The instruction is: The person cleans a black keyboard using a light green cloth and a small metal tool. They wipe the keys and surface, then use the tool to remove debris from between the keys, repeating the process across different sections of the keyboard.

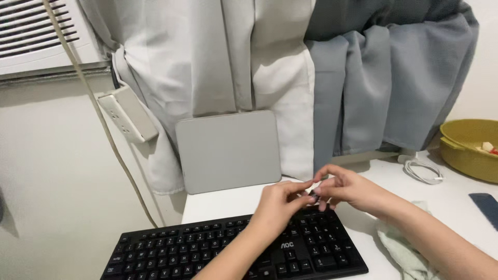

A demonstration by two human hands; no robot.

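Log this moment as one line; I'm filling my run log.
hands: left and right pinch a small dark piece | under: black keyboard | nearby: grey board, green cloth

Both forearms come in from bottom, angled up toward centre. L hand (280, 203) and R hand (348, 187) meet fingertip to fingertip — thumb + index pinched on each, wrists bare, other fingers loosely curled.

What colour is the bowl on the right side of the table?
The bowl is yellow, seen best in the head view.
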